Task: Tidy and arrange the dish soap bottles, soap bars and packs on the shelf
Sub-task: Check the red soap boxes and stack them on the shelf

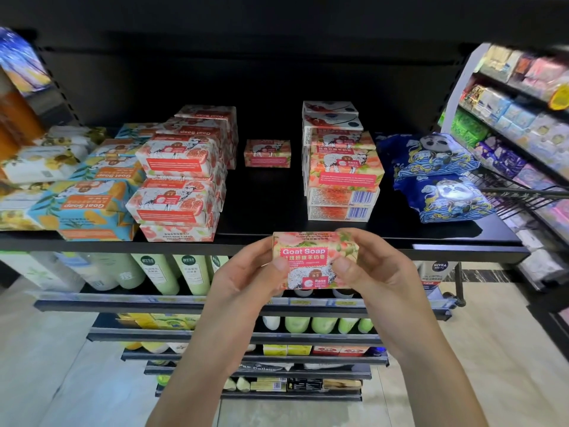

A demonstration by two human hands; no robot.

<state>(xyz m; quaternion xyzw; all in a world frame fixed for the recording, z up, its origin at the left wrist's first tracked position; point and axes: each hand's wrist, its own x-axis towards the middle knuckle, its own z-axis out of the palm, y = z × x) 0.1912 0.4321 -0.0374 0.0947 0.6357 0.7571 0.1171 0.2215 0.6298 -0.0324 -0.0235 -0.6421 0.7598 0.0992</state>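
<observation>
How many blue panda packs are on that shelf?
2. The rear panda pack lies at the right end of the shelf; the front panda pack sits just before it, touching. Others may be hidden underneath.

You're facing a black shelf unit (400, 234) w/ dark back panel (246, 72). Pale floor (46, 349) below; white rack (458, 87) at yr right.

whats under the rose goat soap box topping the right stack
Under the rose box lie two white boxes, barcodes facing front, stacked on the shelf. Their tops are covered, so their brand cannot be read.
</observation>
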